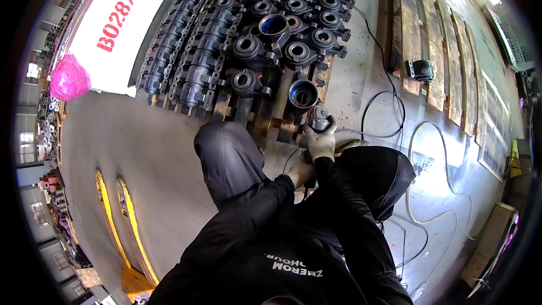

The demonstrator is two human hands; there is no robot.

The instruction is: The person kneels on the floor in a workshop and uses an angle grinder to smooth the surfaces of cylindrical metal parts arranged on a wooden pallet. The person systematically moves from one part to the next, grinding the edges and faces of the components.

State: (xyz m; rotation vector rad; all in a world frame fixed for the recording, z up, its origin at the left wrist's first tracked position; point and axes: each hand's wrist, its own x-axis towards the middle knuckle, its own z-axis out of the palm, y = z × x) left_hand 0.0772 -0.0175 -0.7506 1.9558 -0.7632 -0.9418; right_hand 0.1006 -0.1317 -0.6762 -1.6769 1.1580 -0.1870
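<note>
Both my hands wear pale work gloves and hold a power tool that looks like an angle grinder [319,114], its silver head pointing away from me. My right hand [322,143] is closed round it just behind the head. Nearer my body, my left hand [301,174] is closed on the rear of the tool, partly covered by my right forearm. Just beyond the head stands a black cast housing [304,95] with a round open bore, at the pallet's near edge. Whether the tool touches it I cannot tell.
Many black ring-shaped castings [296,5] and rows of joined black castings [206,51] fill the wooden pallet [223,104]. Black cable [402,110] and a pale hose [446,161] lie on the floor at right, near another pallet [435,51] bearing a casting [420,71]. Yellow pallet-truck forks [132,226] lie left.
</note>
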